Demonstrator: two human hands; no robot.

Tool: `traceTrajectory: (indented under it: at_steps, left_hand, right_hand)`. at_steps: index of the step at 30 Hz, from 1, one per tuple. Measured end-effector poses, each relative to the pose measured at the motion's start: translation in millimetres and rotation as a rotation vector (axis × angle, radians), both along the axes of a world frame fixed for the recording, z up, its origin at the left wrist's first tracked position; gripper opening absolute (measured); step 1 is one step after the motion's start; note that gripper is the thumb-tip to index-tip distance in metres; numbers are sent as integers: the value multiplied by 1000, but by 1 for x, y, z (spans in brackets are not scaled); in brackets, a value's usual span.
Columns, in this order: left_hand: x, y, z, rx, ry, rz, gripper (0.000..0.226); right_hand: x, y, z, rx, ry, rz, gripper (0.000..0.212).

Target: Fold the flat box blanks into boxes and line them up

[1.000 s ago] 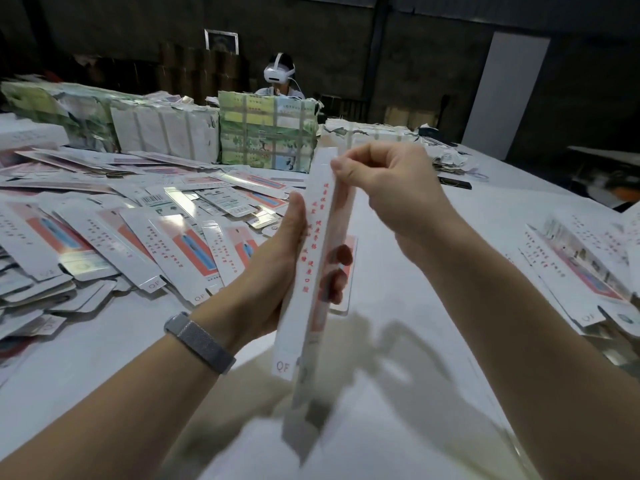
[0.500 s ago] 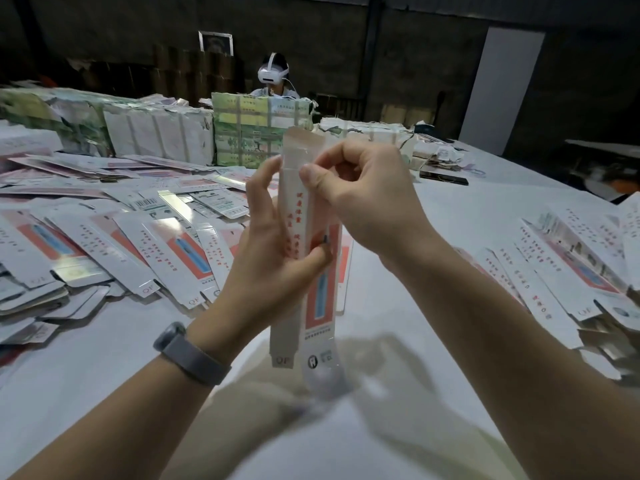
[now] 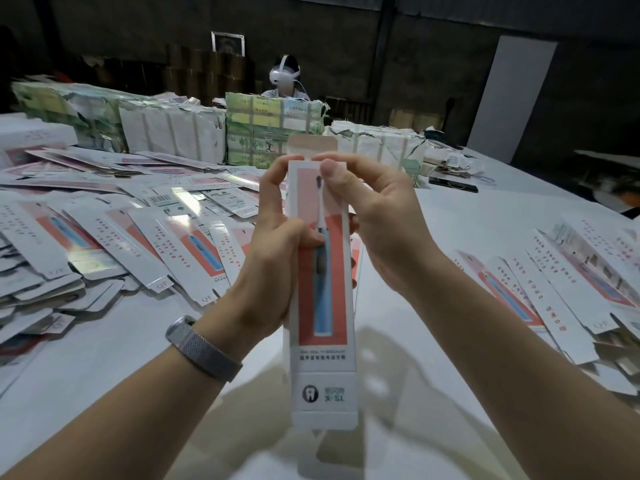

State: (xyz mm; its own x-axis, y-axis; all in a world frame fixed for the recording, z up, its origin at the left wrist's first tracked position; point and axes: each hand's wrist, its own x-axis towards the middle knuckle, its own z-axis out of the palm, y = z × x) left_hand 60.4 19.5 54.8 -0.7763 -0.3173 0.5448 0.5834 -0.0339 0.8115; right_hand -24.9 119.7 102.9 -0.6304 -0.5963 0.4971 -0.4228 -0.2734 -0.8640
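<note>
I hold one long white box blank point(image 3: 322, 341) upright above the white table point(image 3: 104, 358), its printed face with a blue toothbrush on red turned toward me. My left hand point(image 3: 273, 258) grips its left edge, thumb across the front at mid height. My right hand point(image 3: 377, 220) holds the upper right edge, thumb pressed near the top of the front panel. The top flap point(image 3: 311, 144) stands up above my fingers. Flat blanks point(image 3: 145, 244) lie spread in a heap to the left, and more blanks point(image 3: 554, 285) lie at the right.
Wrapped bundles of stock point(image 3: 273, 129) stand in a row along the far side of the table. A person wearing a white headset point(image 3: 284, 76) sits behind them. A dark phone point(image 3: 453, 184) lies at the far right.
The blank has been turned from edge-on to face me and has opened out wider. Both hands shifted to grip its upper part, and the top flap now stands free.
</note>
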Motion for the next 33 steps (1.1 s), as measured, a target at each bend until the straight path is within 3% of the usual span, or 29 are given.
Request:
traceTrajectory:
  at_steps: [6,10,13,17,23,26,30,33]
  left_hand:
    - [-2,2,0,0,-49,43,30]
    - [-1,5,0,-41,-73,38,27]
    - [0,7,1,-62,-67,39,39]
    - [0,7,0,-32,-77,28,57]
    - [1,7,-1,-7,-95,-28,41]
    - [1,7,-1,-39,-104,-10,34]
    - [2,5,0,-93,-106,-28,37]
    - [3,4,0,-139,-114,-26,43]
  right_hand:
    - [-5,1,-3,-43,-40,38,17]
    - [-11,2,-2,-66,-134,125,52]
    - [-14,5,-1,-127,-234,265,58]
    - [-17,6,-2,-133,-250,327,45]
    - [-20,7,-3,-93,-145,243,7]
    - [-21,9,1,-47,-168,236,17]
    - [-26,14,8,57,-55,205,6]
    - [-30,18,13,143,23,160,11]
